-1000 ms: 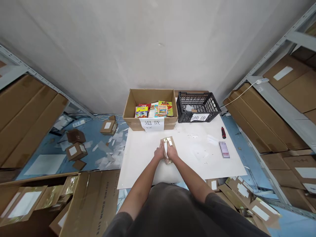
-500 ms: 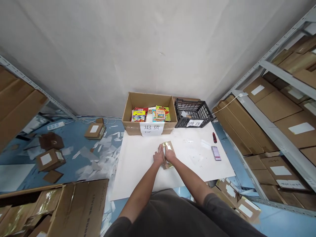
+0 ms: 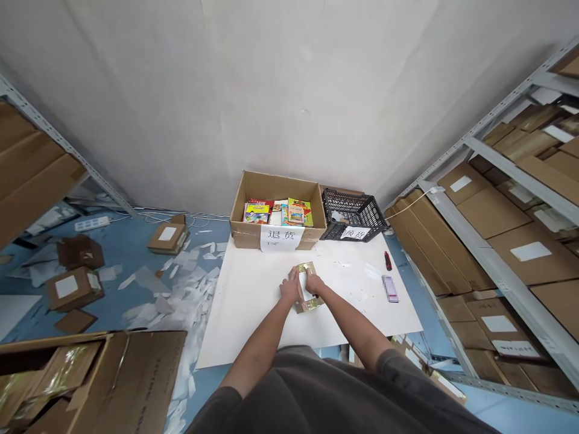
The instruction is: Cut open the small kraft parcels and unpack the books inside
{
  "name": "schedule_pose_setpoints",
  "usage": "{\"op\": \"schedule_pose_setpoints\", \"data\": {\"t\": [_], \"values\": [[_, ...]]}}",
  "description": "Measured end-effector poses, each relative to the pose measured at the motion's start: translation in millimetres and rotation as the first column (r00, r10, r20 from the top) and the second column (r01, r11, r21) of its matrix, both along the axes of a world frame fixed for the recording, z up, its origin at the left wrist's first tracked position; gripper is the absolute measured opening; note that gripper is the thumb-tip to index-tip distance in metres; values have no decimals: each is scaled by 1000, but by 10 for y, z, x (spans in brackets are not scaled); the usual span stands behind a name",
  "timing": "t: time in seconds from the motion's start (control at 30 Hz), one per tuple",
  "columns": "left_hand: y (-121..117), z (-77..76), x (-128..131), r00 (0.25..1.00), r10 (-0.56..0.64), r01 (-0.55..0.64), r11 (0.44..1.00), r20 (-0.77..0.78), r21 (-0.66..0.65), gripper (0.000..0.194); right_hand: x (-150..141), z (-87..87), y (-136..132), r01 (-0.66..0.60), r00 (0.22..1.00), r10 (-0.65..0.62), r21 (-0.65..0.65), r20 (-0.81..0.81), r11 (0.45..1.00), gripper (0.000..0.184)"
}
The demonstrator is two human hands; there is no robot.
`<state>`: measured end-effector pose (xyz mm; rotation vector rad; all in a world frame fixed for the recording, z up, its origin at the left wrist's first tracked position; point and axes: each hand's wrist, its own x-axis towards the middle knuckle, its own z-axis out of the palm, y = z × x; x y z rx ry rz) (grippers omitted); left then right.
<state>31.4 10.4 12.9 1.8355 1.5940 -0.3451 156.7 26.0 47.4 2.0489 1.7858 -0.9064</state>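
Observation:
A small cardboard box [image 3: 310, 306] with shiny tape and a white label [image 3: 305, 284] lies on the white tabletop [image 3: 253, 301]. My left hand [image 3: 290, 287] grips its left side, thumb towards the label. On the right half of the box is my right hand [image 3: 313, 284], its fingers curled closed over the label's right edge. A small dark spot shows beneath that hand, and what its fingers hold is too small to make out.
Behind stand an open carton [image 3: 246, 236] of colourful books and a black plastic crate [image 3: 332, 231]. A red cutter [image 3: 388, 261] lies at the table's right. Paper scraps [image 3: 181, 301] and boxes litter the floor at left. A loaded shelf [image 3: 479, 235] rises on the right.
My right hand has shifted slightly right across the box and its fingers have curled in, exposing more of the white label. My left hand stays on the box. The view has shifted a little.

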Motion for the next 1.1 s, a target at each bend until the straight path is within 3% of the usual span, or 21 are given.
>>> {"op": "schedule_pose_setpoints", "data": {"t": [0.13,0.43,0.53,0.67,0.83,1.0,1.1], "values": [[-13,-1,-17,1000,4,-5,1000,19,16,152,-2,63,-21,-5,1000,6,-89,8,996,104],[-5,-95,-37,998,13,-13,1000,63,-3,153,66,268,-103,-23,1000,20,-212,-16,977,78],[16,-121,-1,998,20,-18,999,54,-32,156,190,317,-249,1,999,-14,-316,-38,949,70],[36,-129,80,1000,26,-26,1000,11,-12,158,339,295,-631,-4,999,-13,-424,-38,906,65],[53,-91,175,999,21,-22,1000,25,3,155,400,298,-961,25,999,-42,-423,-30,906,58],[54,-67,207,999,20,-19,1000,32,-20,153,720,484,-1078,61,994,-96,-474,-50,878,45],[59,-47,209,1000,7,-6,999,29,-31,151,1048,527,-1175,123,988,-146,-333,-45,935,47]]}}
